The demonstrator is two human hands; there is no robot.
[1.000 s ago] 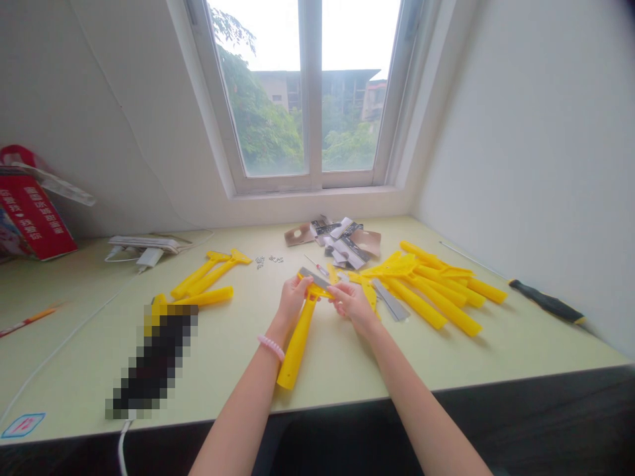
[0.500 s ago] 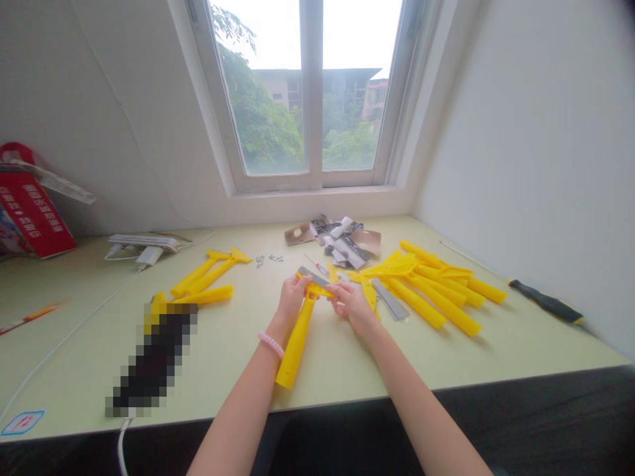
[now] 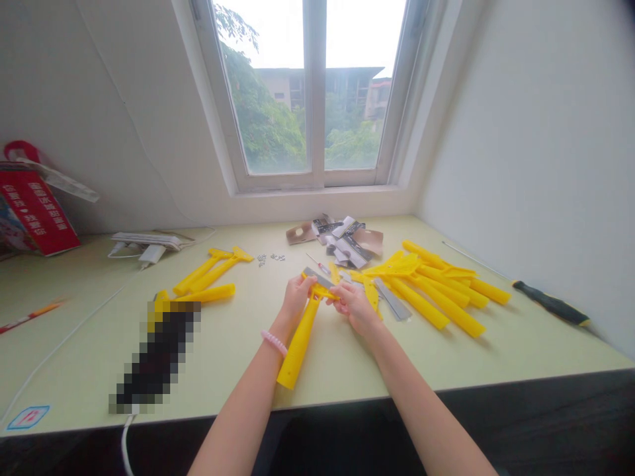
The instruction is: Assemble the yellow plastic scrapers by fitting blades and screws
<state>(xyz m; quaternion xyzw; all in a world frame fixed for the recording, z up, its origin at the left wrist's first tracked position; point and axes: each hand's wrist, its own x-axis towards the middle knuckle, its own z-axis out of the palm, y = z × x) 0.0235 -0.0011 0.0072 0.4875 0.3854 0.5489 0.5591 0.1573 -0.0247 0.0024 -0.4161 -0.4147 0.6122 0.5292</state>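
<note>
My left hand (image 3: 296,295) pinches the left side of the head of a yellow scraper (image 3: 299,344), whose handle slants down toward the table's front edge. A grey metal blade (image 3: 318,277) lies across the scraper's head. At the right end of that head, my right hand (image 3: 353,304) grips with thumb and fingers closed. Just behind the hands lies a small screwdriver (image 3: 323,268). Grey blades (image 3: 391,299) rest to the right of my right hand, beside a pile of yellow scraper parts (image 3: 436,291).
Yellow scrapers (image 3: 211,271) and small screws (image 3: 262,260) lie at left centre. Torn packaging (image 3: 347,241) sits near the window. A long black-handled screwdriver (image 3: 550,303) is at the right wall. A pixelated dark object (image 3: 159,357), a power strip (image 3: 146,242) and cables occupy the left.
The whole view has shifted slightly. Both hands keep their hold on the scraper head, with hardly any other movement visible.
</note>
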